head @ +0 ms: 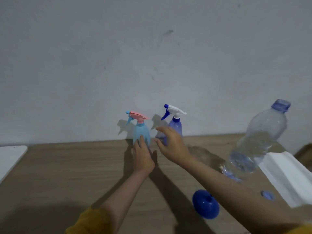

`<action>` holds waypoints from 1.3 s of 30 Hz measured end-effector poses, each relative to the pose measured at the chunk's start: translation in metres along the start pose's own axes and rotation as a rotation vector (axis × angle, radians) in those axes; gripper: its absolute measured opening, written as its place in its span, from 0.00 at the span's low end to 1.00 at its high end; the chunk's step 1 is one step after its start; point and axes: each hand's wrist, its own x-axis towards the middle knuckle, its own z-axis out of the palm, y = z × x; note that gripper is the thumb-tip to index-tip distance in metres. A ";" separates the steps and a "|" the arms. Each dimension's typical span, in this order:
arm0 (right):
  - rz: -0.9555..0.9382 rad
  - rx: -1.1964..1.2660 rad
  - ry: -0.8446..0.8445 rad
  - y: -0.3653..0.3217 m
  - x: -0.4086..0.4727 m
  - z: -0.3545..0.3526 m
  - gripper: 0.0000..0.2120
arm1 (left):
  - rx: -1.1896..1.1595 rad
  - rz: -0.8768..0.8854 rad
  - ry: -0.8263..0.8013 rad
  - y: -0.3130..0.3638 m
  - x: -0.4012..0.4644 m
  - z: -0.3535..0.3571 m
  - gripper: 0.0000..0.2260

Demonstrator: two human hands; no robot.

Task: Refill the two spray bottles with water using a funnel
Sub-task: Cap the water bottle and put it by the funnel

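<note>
Your two spray bottles stand upright side by side at the far edge of the wooden table (70, 166), right against the wall (152, 48). The light blue spray bottle (141, 132) is on the left, with a pink trigger head (137, 116) whose nozzle points left. The darker blue spray bottle (175, 127) stands just to its right, with a white trigger head (174, 110) and a dark blue nozzle, also pointing left. Both trigger heads are on the bottles.

Your left hand (143, 157) reaches to the light blue bottle with its fingers straight and close together; the fingertips lie against the lower part of the bottle's body, and nothing is gripped. Your right hand (172, 144) is in front of the darker blue bottle, fingers spread and relaxed, thumb apart from the rest. Whether it touches the bottle you cannot tell, since the hand covers the bottle's lower part.

Nearer to you, the blue funnel (206, 203) lies on the table beside your right forearm, its wide mouth turned away from you and its spout hole facing up. To the right of your forearm stands a large clear water bottle (258, 141), uncapped, with water in its lower part. Its blue cap (267, 195) lies on the table near the base. A white folded sheet (287, 174) lies at the table's right edge, and a white board (10, 157) shows at the left edge. Yellow sleeves (87, 222) cover your upper forearms.
</note>
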 end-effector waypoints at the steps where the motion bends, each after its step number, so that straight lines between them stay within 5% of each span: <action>1: -0.009 -0.001 0.035 0.008 -0.025 -0.012 0.15 | -0.005 0.007 -0.035 0.007 -0.013 0.002 0.36; 8: 0.226 -0.182 0.103 0.101 -0.186 -0.099 0.03 | -0.142 0.192 -0.205 0.079 -0.105 0.026 0.30; 13: 0.509 -0.416 -0.002 0.181 -0.231 -0.164 0.16 | -0.285 0.292 -0.201 0.152 -0.142 0.062 0.34; 17: 0.515 -0.447 -0.184 0.220 -0.235 -0.190 0.27 | -0.326 0.297 -0.136 0.209 -0.151 0.086 0.42; 22: 0.344 -0.415 -0.282 0.243 -0.229 -0.189 0.17 | -0.476 0.256 0.036 0.254 -0.145 0.104 0.46; 25: 0.366 -0.193 -0.171 0.245 -0.208 -0.203 0.15 | -0.489 0.272 0.089 0.272 -0.134 0.104 0.46; 32: 0.192 0.552 0.490 0.163 -0.110 -0.293 0.07 | -0.511 0.296 0.130 0.293 -0.118 0.106 0.39; 39: -0.035 0.643 0.441 0.110 -0.042 -0.312 0.05 | -0.517 0.266 0.145 0.294 -0.115 0.108 0.37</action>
